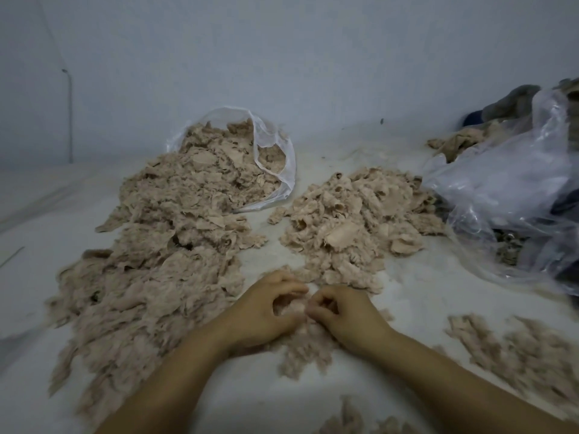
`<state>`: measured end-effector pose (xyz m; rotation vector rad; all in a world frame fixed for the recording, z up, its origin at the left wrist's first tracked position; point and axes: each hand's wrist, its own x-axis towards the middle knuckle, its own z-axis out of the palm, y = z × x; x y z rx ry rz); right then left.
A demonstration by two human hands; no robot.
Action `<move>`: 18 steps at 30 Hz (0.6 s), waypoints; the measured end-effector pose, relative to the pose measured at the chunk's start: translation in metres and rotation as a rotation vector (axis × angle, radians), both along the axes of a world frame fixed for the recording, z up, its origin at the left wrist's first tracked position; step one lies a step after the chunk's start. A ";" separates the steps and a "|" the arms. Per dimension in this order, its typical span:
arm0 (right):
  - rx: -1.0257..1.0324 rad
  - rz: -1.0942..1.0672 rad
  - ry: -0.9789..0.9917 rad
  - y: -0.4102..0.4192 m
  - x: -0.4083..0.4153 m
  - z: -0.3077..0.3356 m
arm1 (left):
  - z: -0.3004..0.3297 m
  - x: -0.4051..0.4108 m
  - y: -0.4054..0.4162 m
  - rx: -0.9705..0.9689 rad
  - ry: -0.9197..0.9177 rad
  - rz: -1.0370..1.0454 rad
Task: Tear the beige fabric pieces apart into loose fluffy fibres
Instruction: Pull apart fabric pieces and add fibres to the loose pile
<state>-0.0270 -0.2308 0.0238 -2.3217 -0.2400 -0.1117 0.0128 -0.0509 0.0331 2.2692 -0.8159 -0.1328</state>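
Your left hand [266,311] and right hand [341,314] sit close together, near you, fingers curled and pinching one small beige fabric piece [291,308] between them. Soft fluff [307,349] lies right under them. A big torn pile [156,261] spreads out on the left.
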 end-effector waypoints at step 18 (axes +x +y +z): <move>0.811 0.102 0.146 -0.001 0.009 -0.004 | 0.006 0.008 0.017 -0.350 0.310 0.064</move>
